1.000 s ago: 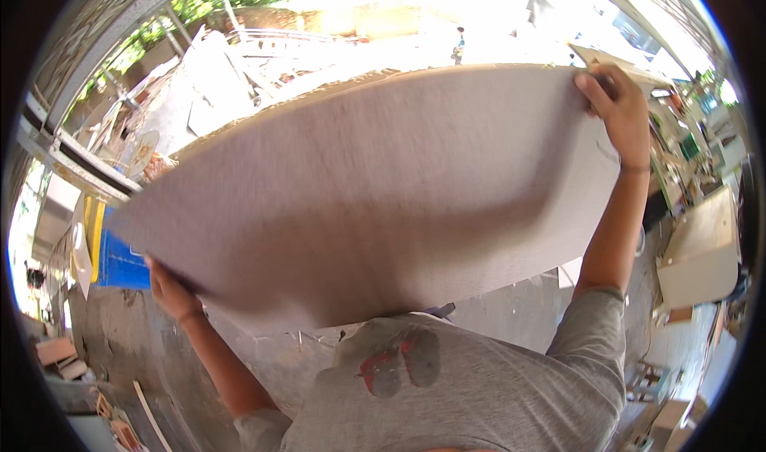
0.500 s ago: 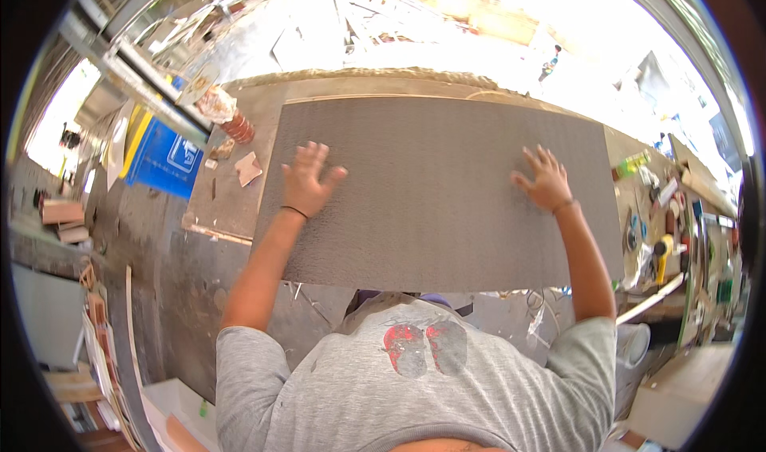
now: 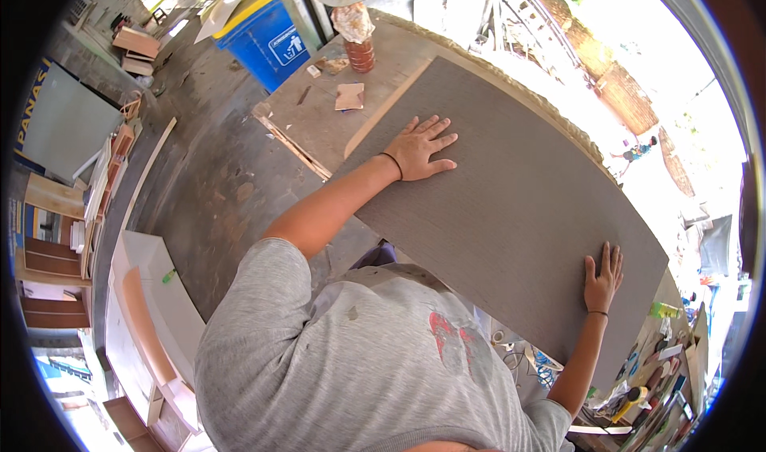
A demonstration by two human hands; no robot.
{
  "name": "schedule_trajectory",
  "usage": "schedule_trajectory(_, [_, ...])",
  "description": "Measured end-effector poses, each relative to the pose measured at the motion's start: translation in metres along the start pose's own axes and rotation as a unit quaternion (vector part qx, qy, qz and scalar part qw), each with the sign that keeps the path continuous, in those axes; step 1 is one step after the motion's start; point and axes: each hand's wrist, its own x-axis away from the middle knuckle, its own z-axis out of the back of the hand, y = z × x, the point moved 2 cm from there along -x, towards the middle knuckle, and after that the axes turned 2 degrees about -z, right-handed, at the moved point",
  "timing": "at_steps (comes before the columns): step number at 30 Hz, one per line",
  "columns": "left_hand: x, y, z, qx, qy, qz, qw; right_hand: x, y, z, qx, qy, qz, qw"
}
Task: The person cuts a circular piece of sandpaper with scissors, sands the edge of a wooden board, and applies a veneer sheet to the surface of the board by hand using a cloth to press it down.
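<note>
A large dark grey-brown board [image 3: 503,197] lies flat on a worktable [image 3: 319,121], its long sides running from upper left to lower right. My left hand [image 3: 419,147] rests on the board near its left end, fingers spread and palm down. Toward the right end, my right hand [image 3: 603,278] lies on the same surface with its fingers stretched out. Neither hand holds anything. Just left of the board, a squarish scrap of wood [image 3: 349,96] sits on the bare tabletop.
A red-brown container with a whitish wrapped top [image 3: 361,53] stands at the table's far left corner. Beyond it is a blue bin with a yellow rim [image 3: 267,41]. Tools, among them a yellow one [image 3: 630,404], and a green bottle [image 3: 665,310] crowd the right side.
My view has swung toward the left, so the table and board appear turned clockwise. Both hands remain spread on the board.
</note>
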Motion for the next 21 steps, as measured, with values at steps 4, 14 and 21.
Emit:
schedule_trajectory(4, [0.025, -0.068, 0.021, -0.038, -0.001, 0.022, 0.999, -0.001, -0.001, 0.003, 0.018, -0.003, -0.017, 1.0])
schedule_trajectory(14, [0.05, -0.182, 0.013, 0.355, -0.002, 0.157, 0.922, -0.013, -0.16, 0.017, 0.017, -0.051, -0.153, 0.987])
schedule_trajectory(21, [-0.002, -0.165, -0.029, 0.624, -0.021, 0.022, 0.781, 0.009, -0.352, 0.024, -0.059, -0.065, -0.055, 0.995])
